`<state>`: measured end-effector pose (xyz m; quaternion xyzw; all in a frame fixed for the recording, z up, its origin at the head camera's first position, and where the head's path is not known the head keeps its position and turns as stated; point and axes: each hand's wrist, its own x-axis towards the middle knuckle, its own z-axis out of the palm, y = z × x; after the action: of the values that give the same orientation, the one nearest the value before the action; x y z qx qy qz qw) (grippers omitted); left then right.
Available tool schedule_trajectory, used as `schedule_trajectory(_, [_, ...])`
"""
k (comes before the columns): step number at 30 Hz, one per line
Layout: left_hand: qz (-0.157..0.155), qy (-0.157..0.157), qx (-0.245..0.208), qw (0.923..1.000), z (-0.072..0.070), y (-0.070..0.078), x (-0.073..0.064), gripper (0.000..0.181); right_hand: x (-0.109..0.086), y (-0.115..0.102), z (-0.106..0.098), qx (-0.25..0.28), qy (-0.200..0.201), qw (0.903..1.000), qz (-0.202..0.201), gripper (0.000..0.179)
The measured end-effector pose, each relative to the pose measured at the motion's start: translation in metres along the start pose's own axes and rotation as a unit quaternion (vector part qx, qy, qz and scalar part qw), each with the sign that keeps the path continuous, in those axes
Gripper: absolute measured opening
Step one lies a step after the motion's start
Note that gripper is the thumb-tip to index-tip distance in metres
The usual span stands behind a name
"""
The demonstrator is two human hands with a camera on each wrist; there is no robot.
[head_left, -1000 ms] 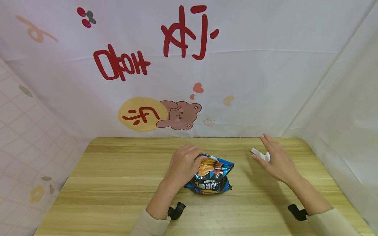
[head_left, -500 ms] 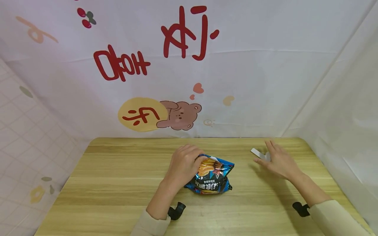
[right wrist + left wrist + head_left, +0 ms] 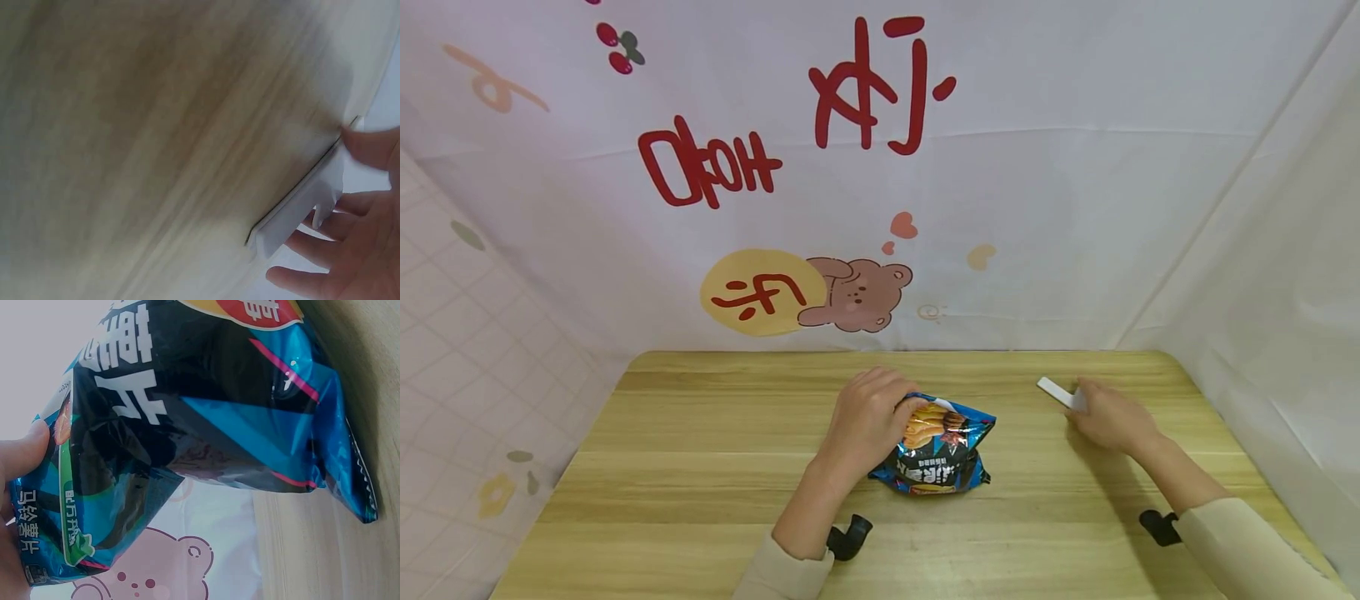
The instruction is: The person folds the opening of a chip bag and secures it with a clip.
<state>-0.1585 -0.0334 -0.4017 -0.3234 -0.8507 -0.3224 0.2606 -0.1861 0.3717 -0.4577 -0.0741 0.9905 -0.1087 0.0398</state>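
My left hand (image 3: 867, 417) grips the upper left edge of a blue and black potato chip bag (image 3: 938, 458), thumb over the front. In the left wrist view the bag (image 3: 231, 425) looks puffed, its crimped end pointing right. Toward the back right of the table, my right hand (image 3: 1116, 418) is around a white sealing clip (image 3: 1055, 392), whose flat bar sticks out to the left. The right wrist view shows the thumb at one end of the clip (image 3: 294, 209), with fingers behind its curved tab.
The wooden table (image 3: 700, 467) has a white printed cloth (image 3: 1060, 217) behind it and cloth at both sides. A black wrist-worn piece (image 3: 850, 537) sits under the left forearm, another (image 3: 1160, 527) beside the right.
My right hand has come down onto the white clip, its spread fingers closing in around it. The left hand and the chip bag have stayed in place.
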Motion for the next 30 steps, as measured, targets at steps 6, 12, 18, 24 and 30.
schedule_trajectory(6, [0.001,0.002,0.001,1.0,-0.001,0.0,0.0,0.008,0.001,-0.001,-0.001,0.006,0.02,0.9998,0.003,0.04])
schedule_trajectory(12, [0.003,0.003,0.001,1.0,0.0,0.0,0.0,0.008,0.0,-0.002,-0.002,-0.005,0.024,0.9996,0.012,0.048])
schedule_trajectory(18, [0.001,0.001,0.002,1.0,0.0,0.0,0.0,0.008,-0.004,-0.006,-0.005,-0.017,0.039,0.9991,-0.004,0.048])
schedule_trajectory(24, [0.001,-0.001,0.004,1.0,0.001,0.0,-0.001,0.009,-0.008,-0.012,-0.013,-0.011,0.042,0.999,-0.011,0.04])
schedule_trajectory(30, [0.004,0.004,0.002,1.0,0.001,-0.001,-0.001,0.009,-0.012,-0.017,-0.017,-0.009,0.039,0.9991,-0.014,0.038])
